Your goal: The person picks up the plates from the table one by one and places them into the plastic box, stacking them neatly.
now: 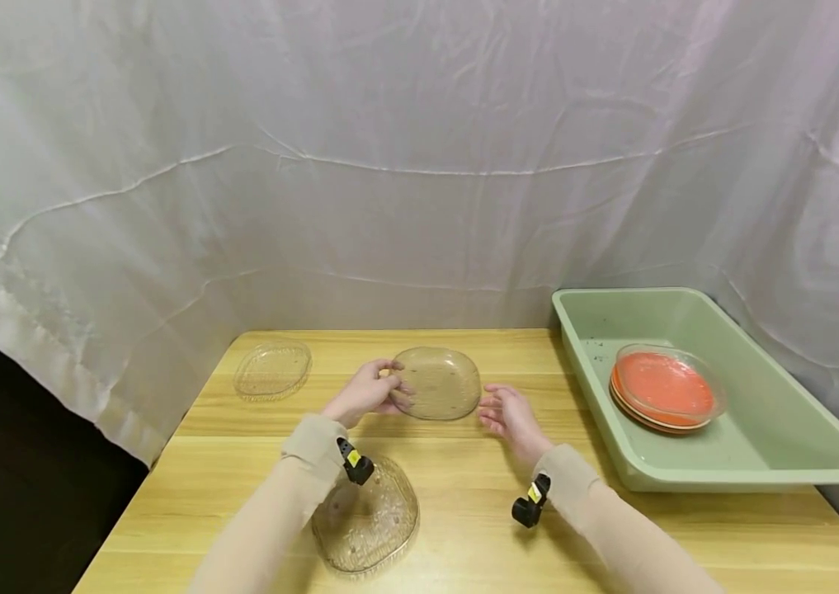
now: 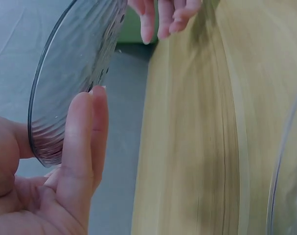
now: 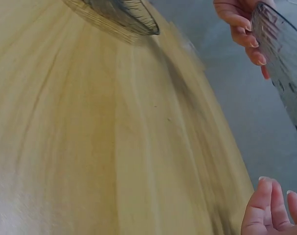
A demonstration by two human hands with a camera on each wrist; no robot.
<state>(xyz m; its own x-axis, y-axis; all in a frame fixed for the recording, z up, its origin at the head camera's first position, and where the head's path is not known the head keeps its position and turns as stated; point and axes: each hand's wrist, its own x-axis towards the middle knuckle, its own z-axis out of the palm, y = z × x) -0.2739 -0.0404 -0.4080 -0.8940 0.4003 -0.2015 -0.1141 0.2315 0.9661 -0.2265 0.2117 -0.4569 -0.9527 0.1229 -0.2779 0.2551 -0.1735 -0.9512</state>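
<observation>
A clear glass plate (image 1: pixel 440 384) with a rounded-square outline is held up above the table. My left hand (image 1: pixel 369 394) grips its left edge, with the thumb on one side and fingers along the underside, as the left wrist view shows of the same plate (image 2: pixel 72 83). My right hand (image 1: pixel 514 419) is close to the plate's right edge, its fingers loosely bent; in the right wrist view those fingers (image 3: pixel 270 205) stand apart from the glass. On the table below my left forearm lies a larger clear glass dish (image 1: pixel 370 528), partly covered by the arm.
A green tub (image 1: pixel 753 476) stands at the right of the wooden table (image 1: pixel 464 528). Inside it, a stack of orange plates (image 1: pixel 660 384) carries a clear glass plate (image 1: pixel 718 400). Another clear glass plate (image 1: pixel 273 370) lies at the far left. Grey curtain (image 1: pixel 419 231) hangs behind.
</observation>
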